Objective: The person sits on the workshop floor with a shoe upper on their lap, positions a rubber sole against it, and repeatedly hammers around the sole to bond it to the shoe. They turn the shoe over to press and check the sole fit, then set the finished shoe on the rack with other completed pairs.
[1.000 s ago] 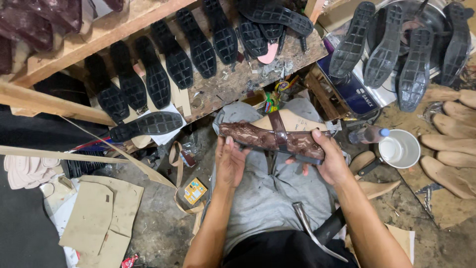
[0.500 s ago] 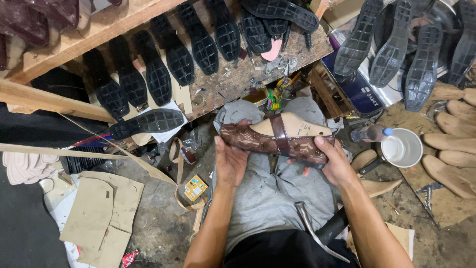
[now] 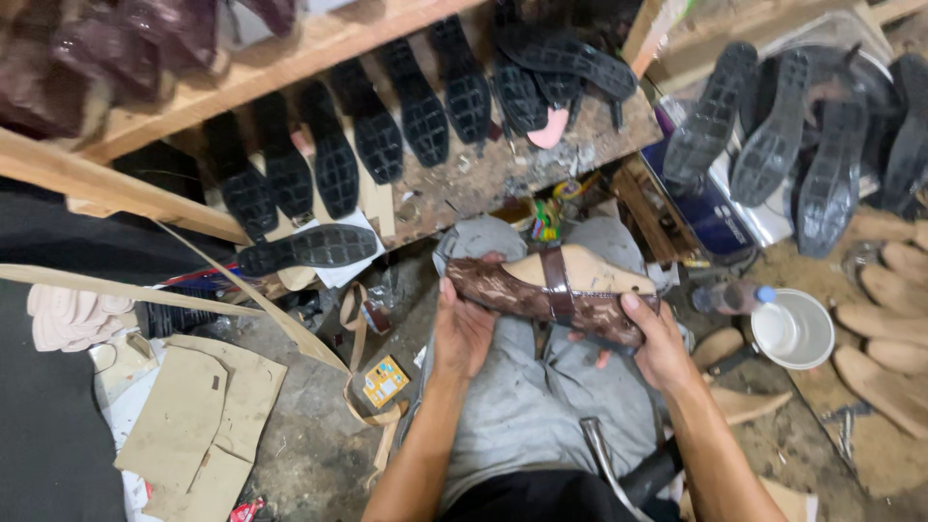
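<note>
I hold a brown patterned leather shoe upper stretched on a pale wooden last, lying sideways over my knees in grey trousers. A dark brown strap crosses its middle. My left hand grips the left end from below, thumb on the leather. My right hand clasps the right end, fingers curled under it. The last's flat bottom faces away from me.
A wooden bench ahead carries a row of black rubber soles. More black soles lie at the upper right, bare wooden lasts at the right, beside a white cup and a bottle. Cardboard pieces lie on the floor left.
The shoe has rolled in my hands, so the pale last bottom now shows along the far side. Both hands keep their grip at the two ends.
</note>
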